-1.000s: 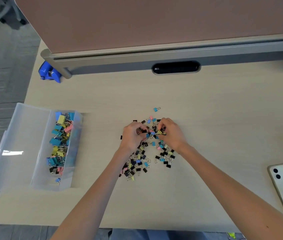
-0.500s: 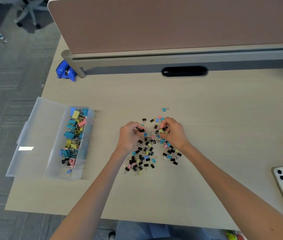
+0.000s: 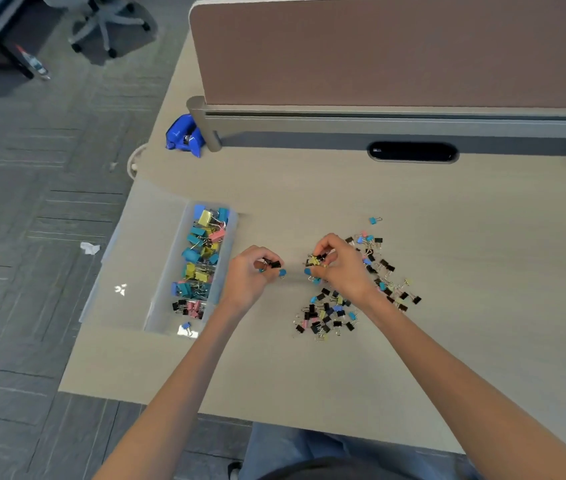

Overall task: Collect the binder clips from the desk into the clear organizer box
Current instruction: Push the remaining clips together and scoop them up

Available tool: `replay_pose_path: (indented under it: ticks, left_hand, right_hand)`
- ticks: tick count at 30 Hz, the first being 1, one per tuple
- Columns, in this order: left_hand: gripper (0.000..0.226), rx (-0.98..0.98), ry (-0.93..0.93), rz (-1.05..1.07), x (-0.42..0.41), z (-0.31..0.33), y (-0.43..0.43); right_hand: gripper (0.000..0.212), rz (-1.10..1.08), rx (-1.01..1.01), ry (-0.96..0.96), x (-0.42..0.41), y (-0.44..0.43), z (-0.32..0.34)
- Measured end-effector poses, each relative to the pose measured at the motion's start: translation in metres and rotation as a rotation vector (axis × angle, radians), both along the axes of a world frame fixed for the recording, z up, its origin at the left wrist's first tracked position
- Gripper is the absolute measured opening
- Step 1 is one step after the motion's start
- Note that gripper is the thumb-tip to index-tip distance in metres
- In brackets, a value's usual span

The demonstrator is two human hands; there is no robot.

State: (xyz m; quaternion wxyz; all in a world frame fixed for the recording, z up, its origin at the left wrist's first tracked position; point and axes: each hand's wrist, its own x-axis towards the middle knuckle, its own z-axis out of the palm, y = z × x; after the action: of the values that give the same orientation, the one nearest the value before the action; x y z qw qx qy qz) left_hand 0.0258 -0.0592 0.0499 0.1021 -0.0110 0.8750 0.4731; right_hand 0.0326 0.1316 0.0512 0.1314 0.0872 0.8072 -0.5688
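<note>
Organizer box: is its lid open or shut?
Open. The clear organizer box has its lid flipped out flat beside it, and the binder clips inside sit uncovered.

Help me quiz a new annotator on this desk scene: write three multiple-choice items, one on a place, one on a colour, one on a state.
1. Where is the clear organizer box relative to the loose clip pile?
A. To its left
B. To its right
C. On top of it

2. What colour is the lone clip beyond the pile?
A. Pink
B. Blue
C. Yellow

3. What is the left hand doing?
A. Lying flat and open
B. Pinching clips
C. Reaching inside the box

1 A, the pile lies to its right; 2 B, its body shows blue; 3 B, it grips black and blue clips.
</note>
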Motion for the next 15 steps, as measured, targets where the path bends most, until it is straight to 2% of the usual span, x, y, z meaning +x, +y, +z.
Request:
replay_pose_path:
  ticks: [6, 15]
  left_hand:
    - [0.020, 0.003, 0.008, 0.002, 0.016, 0.006, -0.071]
    - [0.017, 0.038, -0.041, 0.035, 0.039, 0.007, -0.153]
  right_hand:
    - [0.030, -0.029, -0.078, -0.041, 0.007, -0.069, 0.002]
    - [0.029, -0.112, -0.140, -0.114, 0.023, -0.121, -0.004]
